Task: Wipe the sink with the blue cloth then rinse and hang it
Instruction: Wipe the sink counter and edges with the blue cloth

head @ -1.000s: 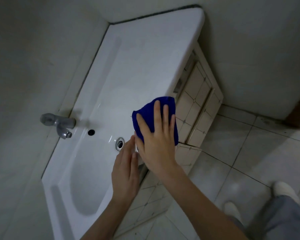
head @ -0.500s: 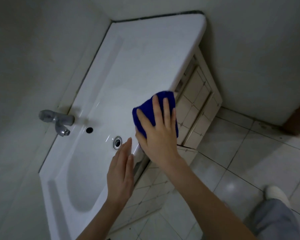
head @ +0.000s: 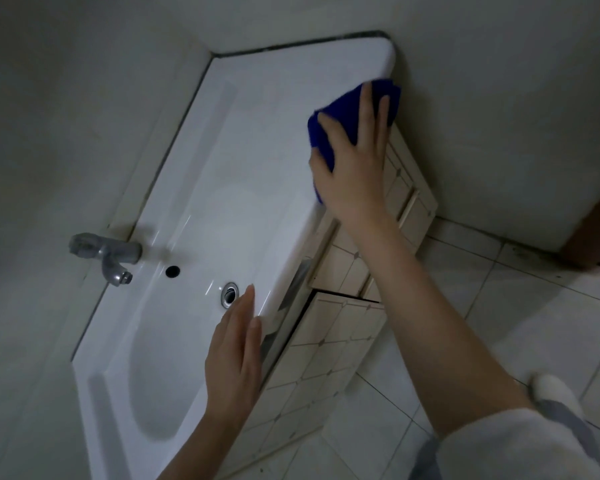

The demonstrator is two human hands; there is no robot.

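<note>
Wiping is the step in hand: the right hand [head: 354, 164], fingers spread flat, presses the blue cloth [head: 328, 124] onto the sink [head: 239, 150] at its far front corner. The left hand [head: 234, 362], fingers straight and together, lies at the sink's front rim beside the drain [head: 230, 294]. I judge the basin needs wiping next, before any rinsing under the tap [head: 104, 252].

No readable text anywhere (dim, blurred view).

I face a dim corner with a plain pale wall [head: 84, 98] on my left and another wall [head: 499, 116] ahead to the right. Below stands a cabinet [head: 326, 358] faced in small cream tiles with dark diamond dots. The floor [head: 516, 323] has large pale tiles and dark grout. Something brown [head: 596, 237] shows at the right edge, too dim to identify.
</note>
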